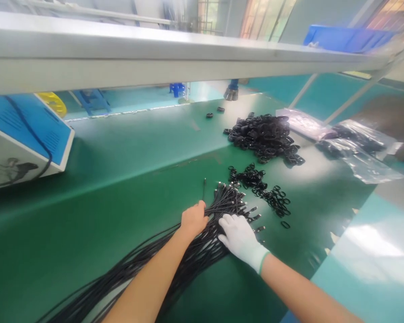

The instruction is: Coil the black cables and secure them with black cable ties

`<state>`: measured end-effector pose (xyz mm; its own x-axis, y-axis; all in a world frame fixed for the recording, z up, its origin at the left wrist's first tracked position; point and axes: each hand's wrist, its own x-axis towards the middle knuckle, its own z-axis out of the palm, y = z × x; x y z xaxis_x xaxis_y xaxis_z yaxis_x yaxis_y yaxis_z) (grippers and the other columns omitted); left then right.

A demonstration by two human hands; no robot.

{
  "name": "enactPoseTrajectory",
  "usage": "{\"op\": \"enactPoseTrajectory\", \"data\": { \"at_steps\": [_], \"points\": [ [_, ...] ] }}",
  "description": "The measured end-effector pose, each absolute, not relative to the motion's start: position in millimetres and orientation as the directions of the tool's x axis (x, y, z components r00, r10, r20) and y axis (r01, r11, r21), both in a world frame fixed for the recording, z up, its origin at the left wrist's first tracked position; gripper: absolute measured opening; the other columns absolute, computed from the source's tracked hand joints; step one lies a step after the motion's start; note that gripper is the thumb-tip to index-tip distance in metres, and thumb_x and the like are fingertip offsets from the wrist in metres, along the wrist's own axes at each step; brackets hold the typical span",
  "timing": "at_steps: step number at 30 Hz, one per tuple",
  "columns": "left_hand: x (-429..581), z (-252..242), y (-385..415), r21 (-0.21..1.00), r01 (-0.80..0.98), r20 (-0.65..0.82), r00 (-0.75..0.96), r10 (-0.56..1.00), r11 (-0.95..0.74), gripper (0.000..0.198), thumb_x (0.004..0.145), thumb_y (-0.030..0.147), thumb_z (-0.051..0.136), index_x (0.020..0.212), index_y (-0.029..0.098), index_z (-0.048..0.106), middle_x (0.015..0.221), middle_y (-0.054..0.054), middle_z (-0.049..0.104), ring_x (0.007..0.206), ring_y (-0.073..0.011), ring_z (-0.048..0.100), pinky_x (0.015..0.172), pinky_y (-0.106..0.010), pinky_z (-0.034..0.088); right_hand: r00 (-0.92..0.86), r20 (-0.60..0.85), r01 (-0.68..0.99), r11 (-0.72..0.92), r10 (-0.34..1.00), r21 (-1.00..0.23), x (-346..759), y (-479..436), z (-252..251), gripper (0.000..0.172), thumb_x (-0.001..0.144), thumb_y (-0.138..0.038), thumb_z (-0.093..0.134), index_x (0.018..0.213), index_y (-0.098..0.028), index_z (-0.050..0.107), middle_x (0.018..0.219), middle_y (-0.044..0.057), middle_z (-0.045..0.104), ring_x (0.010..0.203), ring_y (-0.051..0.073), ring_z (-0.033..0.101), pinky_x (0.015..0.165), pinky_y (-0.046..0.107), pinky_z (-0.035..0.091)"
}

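Observation:
A long bundle of thin black cables (134, 259) runs across the green table, its metal-tipped plugs fanned out at the far end. My left hand (193, 220), bare, is closed on one cable at the bundle's left edge; that cable's plug end (204, 181) points up past the fingers. In a white glove, my right hand (238, 234) rests over the bundle just behind the plugs, fingers curled down onto the cables. The fingertips are partly hidden among them. Small black rings (278, 202) lie scattered just beyond the plugs.
Farther back is a heap of larger black bands (262, 134). Clear plastic bags (360, 148) lie at right, near the table's edge. A blue-and-white machine (30, 139) stands at left. A pale shelf beam (175, 58) crosses overhead, carrying a blue bin (346, 39).

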<state>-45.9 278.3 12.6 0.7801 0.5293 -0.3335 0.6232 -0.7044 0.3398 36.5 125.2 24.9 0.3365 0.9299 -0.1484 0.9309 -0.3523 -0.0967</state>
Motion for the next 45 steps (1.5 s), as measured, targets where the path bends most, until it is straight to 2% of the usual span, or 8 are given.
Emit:
{"op": "enactPoseTrajectory", "data": {
  "at_steps": [3,8,12,21,31,35,40,45],
  "points": [
    [-48.9,13.9,273.0,0.381,0.560,-0.300,0.827,0.475,-0.735,0.028,0.086,0.029,0.054,0.111,0.017,0.052,0.106,-0.007,0.058,0.098,-0.0222,0.056,0.085,-0.041,0.044,0.317,-0.156,0.940,-0.332,0.936,-0.079,36.9,123.2,27.8,0.014,0.079,-0.030,0.057,0.087,-0.018,0.059,0.096,0.010,0.058,0.094,0.027,0.050,0.083,0.041,0.034],
    [-53.9,16.8,279.6,0.472,0.504,-0.255,0.863,0.435,-0.723,0.022,0.090,0.028,0.050,0.108,0.017,0.055,0.107,-0.005,0.058,0.096,-0.0193,0.056,0.084,-0.040,0.046,0.225,-0.136,0.966,-0.239,0.965,-0.094,47.2,118.8,33.9,0.027,0.077,-0.031,0.059,0.103,-0.022,0.057,0.128,0.006,0.048,0.116,0.026,0.038,0.098,0.041,0.025],
    [-52.4,11.5,290.9,0.507,0.522,-0.255,0.851,0.459,-0.686,0.022,0.089,0.031,0.053,0.105,0.016,0.058,0.107,-0.006,0.059,0.095,-0.0193,0.057,0.084,-0.041,0.047,0.254,-0.138,0.961,-0.266,0.957,-0.077,40.3,125.6,36.4,0.013,0.082,-0.025,0.052,0.089,-0.017,0.059,0.108,0.011,0.057,0.099,0.027,0.047,0.087,0.042,0.032],
    [-52.2,16.3,317.1,0.541,0.564,-0.249,0.816,0.522,-0.624,0.026,0.088,0.032,0.054,0.108,0.017,0.057,0.115,-0.007,0.057,0.100,-0.0206,0.056,0.087,-0.042,0.046,0.235,-0.151,0.968,-0.245,0.960,-0.053,16.1,133.5,33.6,0.012,0.081,-0.031,0.055,0.088,-0.021,0.057,0.087,0.005,0.059,0.082,0.023,0.050,0.071,0.035,0.034],
    [-166.7,39.1,334.0,0.361,0.750,-0.400,0.662,0.634,-0.554,0.023,0.087,0.034,0.055,0.099,0.015,0.059,0.099,-0.005,0.061,0.087,-0.0171,0.059,0.078,-0.037,0.049,0.152,-0.124,0.984,-0.162,0.981,-0.075,27.3,163.0,23.2,0.018,0.084,-0.032,0.051,0.097,-0.022,0.059,0.094,0.008,0.059,0.090,0.025,0.050,0.072,0.035,0.034],
    [-194.1,43.3,333.2,0.342,0.785,-0.305,0.613,0.729,-0.516,0.015,0.090,0.027,0.047,0.092,0.018,0.059,0.095,-0.004,0.059,0.090,-0.0178,0.055,0.082,-0.036,0.045,0.139,-0.087,0.989,-0.143,0.986,-0.045,22.4,169.0,22.5,0.020,0.087,-0.025,0.044,0.097,-0.018,0.061,0.101,0.010,0.060,0.095,0.025,0.050,0.083,0.038,0.034],
    [-238.2,55.0,259.6,0.341,0.818,-0.222,0.548,0.806,-0.463,0.023,0.092,0.026,0.038,0.090,0.024,0.060,0.095,-0.005,0.060,0.098,-0.0220,0.052,0.090,-0.037,0.040,-0.048,-0.073,0.997,0.044,0.996,-0.061,22.3,182.7,16.2,0.038,0.086,-0.029,0.047,0.123,-0.022,0.052,0.131,0.005,0.051,0.120,0.024,0.042,0.102,0.036,0.026],
    [-289.0,40.9,160.6,0.335,0.879,-0.242,0.428,0.871,-0.339,0.014,0.086,0.021,0.049,0.086,0.027,0.061,0.089,-0.001,0.064,0.085,-0.0172,0.057,0.081,-0.030,0.046,-0.083,-0.071,0.994,0.077,0.994,-0.073,15.6,193.8,3.1,0.027,0.082,-0.022,0.044,0.094,-0.012,0.067,0.098,0.015,0.067,0.087,0.030,0.059,0.084,0.045,0.040]
  ]
}}
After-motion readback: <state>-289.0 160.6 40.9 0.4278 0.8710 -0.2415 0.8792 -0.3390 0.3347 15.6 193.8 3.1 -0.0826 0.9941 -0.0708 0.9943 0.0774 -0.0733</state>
